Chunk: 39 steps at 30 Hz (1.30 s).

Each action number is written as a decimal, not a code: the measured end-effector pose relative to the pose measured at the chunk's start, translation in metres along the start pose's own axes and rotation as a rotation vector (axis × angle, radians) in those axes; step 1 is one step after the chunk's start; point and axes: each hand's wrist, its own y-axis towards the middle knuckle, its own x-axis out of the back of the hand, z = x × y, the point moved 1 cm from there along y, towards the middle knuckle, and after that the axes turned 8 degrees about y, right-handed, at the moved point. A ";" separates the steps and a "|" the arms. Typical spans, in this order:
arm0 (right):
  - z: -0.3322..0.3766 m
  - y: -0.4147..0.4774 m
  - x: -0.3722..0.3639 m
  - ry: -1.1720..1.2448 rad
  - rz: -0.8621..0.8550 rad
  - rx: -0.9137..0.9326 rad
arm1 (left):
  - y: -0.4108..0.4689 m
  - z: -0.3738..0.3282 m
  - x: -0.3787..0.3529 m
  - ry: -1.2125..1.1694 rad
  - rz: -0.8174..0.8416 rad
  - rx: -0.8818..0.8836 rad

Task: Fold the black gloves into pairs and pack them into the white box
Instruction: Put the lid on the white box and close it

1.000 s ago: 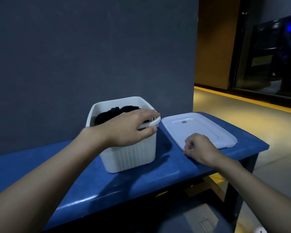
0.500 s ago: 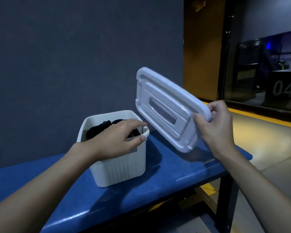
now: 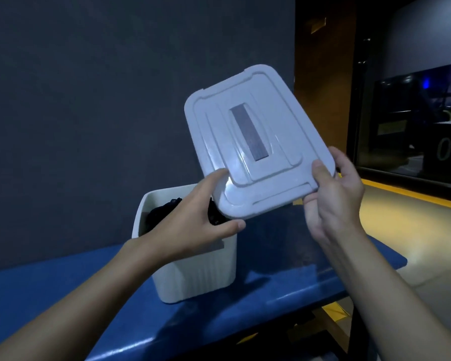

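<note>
White moulded-plastic lid, stiff and surely light, and I'm pinching its near rim, left hand one corner, right hand the other!

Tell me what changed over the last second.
The right hand lifted the flat white plastic lid off the blue bench and toward the white ribbed plastic box; the left hand released the box rim and gripped the lid's corner. Box and black gloves stayed put.

Lid glossy smooth plastic; white box ribbed matt plastic; bench glossy blue
</note>
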 end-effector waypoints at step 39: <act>-0.102 -0.047 0.012 -1.159 0.596 0.144 | -0.076 0.095 0.042 0.154 0.129 0.240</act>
